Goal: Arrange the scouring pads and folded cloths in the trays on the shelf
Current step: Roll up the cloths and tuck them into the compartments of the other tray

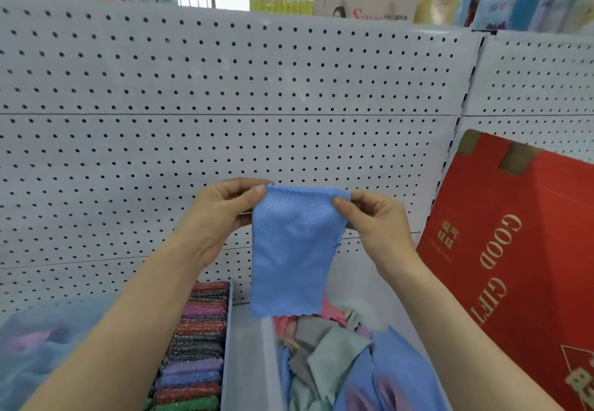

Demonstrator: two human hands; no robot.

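A grey pegboard [225,89] backs the shelf, and a red box [514,250] leans against it at the right. The left arm hides part of the pad tray [227,330], and the cloth tray [269,356] is cut off below. The left hand [218,217] and right hand [376,224] hold a blue cloth [289,250] up above the loose cloths [331,352], fingers [342,204] clamped on its top corners. Its weave is dimpled and its edges scalloped. The pads [199,346] are glittery and tightly packed.

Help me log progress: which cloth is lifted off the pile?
The blue waffle-textured cloth, pinched between left hand and right hand; the other cloths lie jumbled in the tray.

red box [514,266] crowds right; pegboard [225,89] blocks behind; open above trays [226,346].
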